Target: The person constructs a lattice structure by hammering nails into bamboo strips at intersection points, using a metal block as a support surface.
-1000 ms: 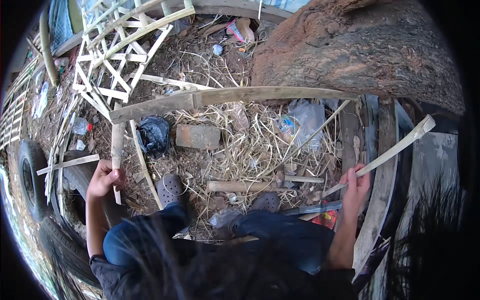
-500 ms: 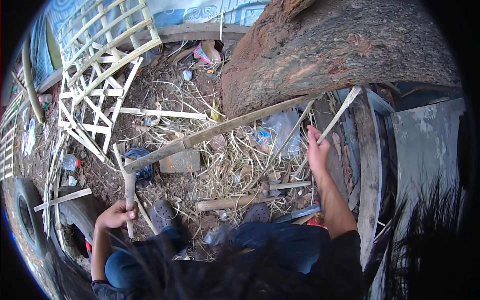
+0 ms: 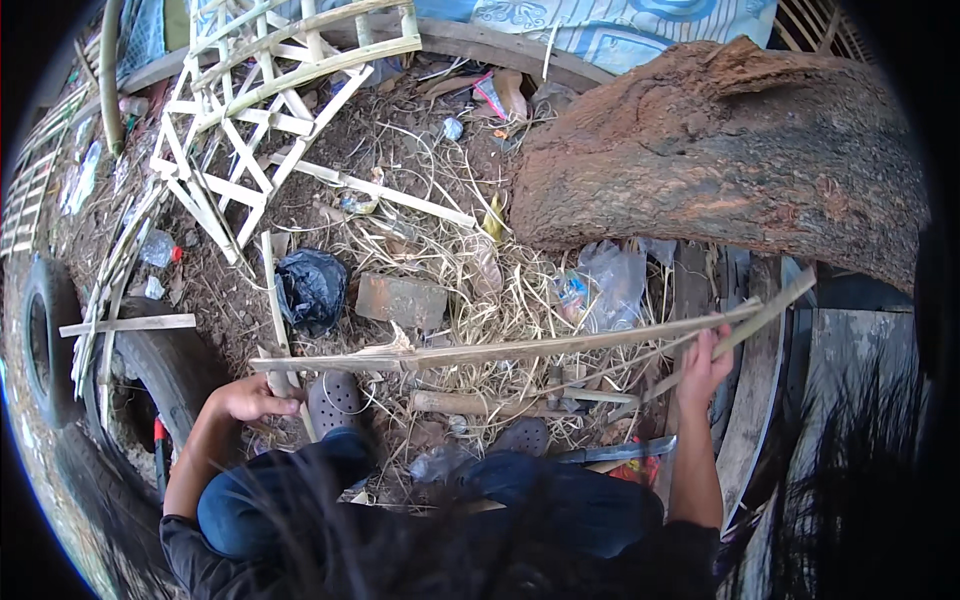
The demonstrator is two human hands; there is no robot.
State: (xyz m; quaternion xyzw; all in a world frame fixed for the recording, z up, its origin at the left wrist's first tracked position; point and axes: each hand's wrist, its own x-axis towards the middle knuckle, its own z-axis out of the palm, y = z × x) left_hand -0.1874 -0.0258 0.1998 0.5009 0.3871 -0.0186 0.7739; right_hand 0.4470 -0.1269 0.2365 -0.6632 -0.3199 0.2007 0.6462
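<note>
My left hand (image 3: 262, 398) is closed around a short bamboo stick, mostly hidden by the fingers. A long bamboo slat (image 3: 540, 347) runs from just above this hand across to my right hand; it has a splintered node near its left end. My right hand (image 3: 705, 370) is closed around a thinner bamboo strip (image 3: 772, 312), which slants up to the right. The slat's right end crosses this strip at my fingers. Whether those fingers also grip the slat, I cannot tell.
A woven bamboo lattice (image 3: 250, 120) stands at the far left, a thick log (image 3: 720, 150) at the far right. Shavings (image 3: 480, 300), a brick (image 3: 402, 301), a black plastic bag (image 3: 311, 290), a hammer (image 3: 480, 404) and a long blade (image 3: 620, 452) lie about. Tyres (image 3: 170, 370) are at left.
The long slat has swung from a steep slant to nearly level, its right end coming nearer me. My right hand has moved right and closer, and my left hand slightly up. The view has shifted.
</note>
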